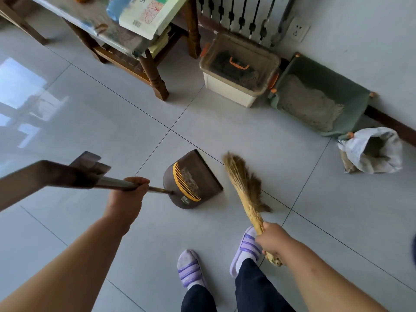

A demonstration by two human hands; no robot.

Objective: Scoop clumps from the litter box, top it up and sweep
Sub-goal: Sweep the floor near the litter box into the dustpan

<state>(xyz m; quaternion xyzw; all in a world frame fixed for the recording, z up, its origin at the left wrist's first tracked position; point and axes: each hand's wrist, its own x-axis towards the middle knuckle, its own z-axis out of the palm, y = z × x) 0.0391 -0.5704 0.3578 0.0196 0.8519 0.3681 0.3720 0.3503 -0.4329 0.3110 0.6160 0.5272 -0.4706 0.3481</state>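
Note:
My left hand [129, 194] grips the long metal handle of a brown dustpan [198, 172] with a yellow comb, which rests on the tiled floor with some litter grains inside. My right hand [273, 240] grips the stalk of a straw hand broom [244, 183], whose bristles touch the floor just right of the dustpan. A green litter box [351, 93] filled with pale litter stands against the wall at the upper right. Beside it, an open white litter bag [391, 152] sits on the floor.
A lidded storage bin [227, 86] with orange clasps stands left of the litter box, below a radiator [243, 16]. A wooden table [155, 79] with papers fills the upper left. My feet in purple slippers [190, 269] stand on the tiles below the broom.

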